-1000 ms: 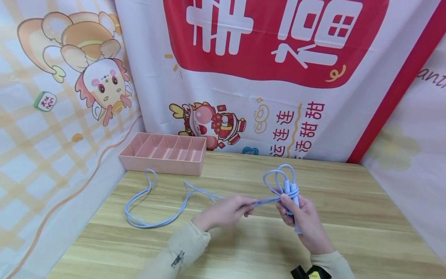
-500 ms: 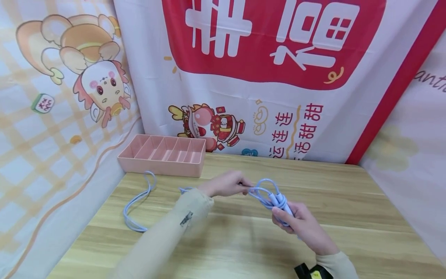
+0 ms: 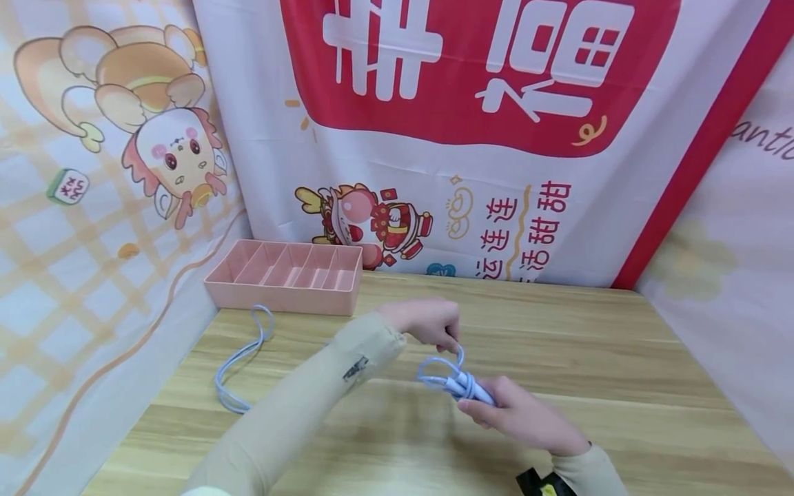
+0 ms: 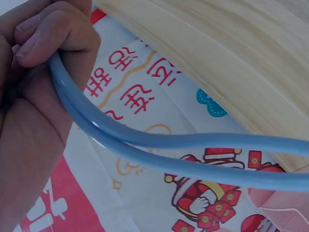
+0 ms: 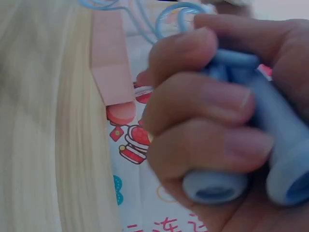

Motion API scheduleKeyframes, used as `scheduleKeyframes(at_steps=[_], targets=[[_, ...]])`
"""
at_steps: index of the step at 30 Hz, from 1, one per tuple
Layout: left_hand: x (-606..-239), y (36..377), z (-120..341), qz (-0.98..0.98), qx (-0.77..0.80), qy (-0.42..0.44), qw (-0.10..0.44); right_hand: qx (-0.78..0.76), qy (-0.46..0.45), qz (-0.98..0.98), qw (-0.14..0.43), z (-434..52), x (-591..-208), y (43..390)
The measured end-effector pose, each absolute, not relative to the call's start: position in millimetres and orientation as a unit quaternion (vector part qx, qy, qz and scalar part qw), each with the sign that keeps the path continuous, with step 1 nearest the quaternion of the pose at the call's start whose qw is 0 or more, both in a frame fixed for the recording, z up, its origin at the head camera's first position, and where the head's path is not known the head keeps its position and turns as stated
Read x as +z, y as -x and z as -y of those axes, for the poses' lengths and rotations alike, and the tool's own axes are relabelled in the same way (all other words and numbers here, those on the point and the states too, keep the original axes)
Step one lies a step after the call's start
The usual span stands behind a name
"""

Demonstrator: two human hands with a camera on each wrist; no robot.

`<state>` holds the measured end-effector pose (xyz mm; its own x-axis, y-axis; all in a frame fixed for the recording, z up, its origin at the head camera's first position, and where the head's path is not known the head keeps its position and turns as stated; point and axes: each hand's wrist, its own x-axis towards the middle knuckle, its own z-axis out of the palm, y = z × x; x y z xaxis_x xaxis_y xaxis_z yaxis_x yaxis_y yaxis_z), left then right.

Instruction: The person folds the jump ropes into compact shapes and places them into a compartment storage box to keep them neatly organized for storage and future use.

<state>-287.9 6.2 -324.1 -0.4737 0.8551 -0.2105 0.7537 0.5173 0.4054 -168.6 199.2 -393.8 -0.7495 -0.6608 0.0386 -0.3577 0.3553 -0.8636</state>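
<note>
A light blue skipping rope (image 3: 238,358) trails over the wooden table (image 3: 620,358). My right hand (image 3: 515,417) grips its two blue handles (image 5: 260,164) held side by side, with rope loops (image 3: 440,372) coiled round them. My left hand (image 3: 428,320) is just above and behind, pinching a doubled strand of the rope (image 4: 145,145) between curled fingers (image 4: 53,34). The rope's remaining length lies in a loop at the left, partly hidden behind my left sleeve (image 3: 310,406).
A pink divided tray (image 3: 285,275) stands at the back left of the table. Printed cloth banners (image 3: 496,138) hang behind and on both sides. A black and yellow wrist strap (image 3: 540,486) shows at the bottom edge.
My left hand has carried the rope from in front of the handles up and over behind them, adding a turn. My right hand has sunk lower with the handles. The loose loop at left has shrunk.
</note>
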Motion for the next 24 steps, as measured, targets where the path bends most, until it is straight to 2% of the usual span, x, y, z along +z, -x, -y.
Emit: scheduleKeyframes(at_steps=[6,14,24], targets=[[-315.5,275.6,-17.4,-0.839,0.102,-0.505,0.177,-0.434,0.286,-0.841,0.153,-190.2,-399.6,168.8],[-311.7,257.3,-22.9,-0.832,0.141,-0.521,0.131,-0.420,0.250,-0.865,0.114,-189.9,-406.7,172.9],[-318.4,242.0,-19.2,-0.817,0.213,-0.533,0.049,-0.515,0.199,-0.828,0.093,-190.4,-406.5,176.2]])
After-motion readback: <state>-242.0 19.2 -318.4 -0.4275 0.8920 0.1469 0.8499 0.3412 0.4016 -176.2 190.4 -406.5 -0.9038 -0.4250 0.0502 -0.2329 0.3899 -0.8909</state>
